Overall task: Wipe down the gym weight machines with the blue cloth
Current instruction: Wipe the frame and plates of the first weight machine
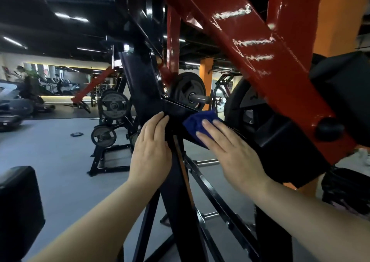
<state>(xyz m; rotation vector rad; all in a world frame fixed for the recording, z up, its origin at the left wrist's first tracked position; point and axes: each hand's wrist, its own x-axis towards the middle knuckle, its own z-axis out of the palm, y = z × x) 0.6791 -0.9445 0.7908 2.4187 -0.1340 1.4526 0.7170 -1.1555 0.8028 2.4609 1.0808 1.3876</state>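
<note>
We see the glossy red steel arm [260, 47] of a plate-loaded weight machine slanting overhead, above and beyond our fingertips, its paint scuffed with pale scratches. Its black frame [176, 191] rises between our two forearms as a flat-sided painted upright with thin angled struts, matte and slightly dusty. To the right of our right fingers sits a blocky black pad [290, 147], smooth and vinyl-looking. Just past the fingertips hangs a round black weight plate [186, 91] on a bright metal sleeve; further left, beyond our left fingers, stands a plate rack [110, 121] with grey discs on grey rubbery flooring [60, 161].

Our right hand [232, 151] lies flat, fingers straight and slightly spread, pressing the blue cloth [198, 123] against the black frame's sloping bar; the soft, bunched cloth shows beneath and ahead of the fingertips. Our left hand [152, 151] rests on the upright, fingers straight and close together, holding nothing, tips touching the frame's edge just left of the cloth.
</note>
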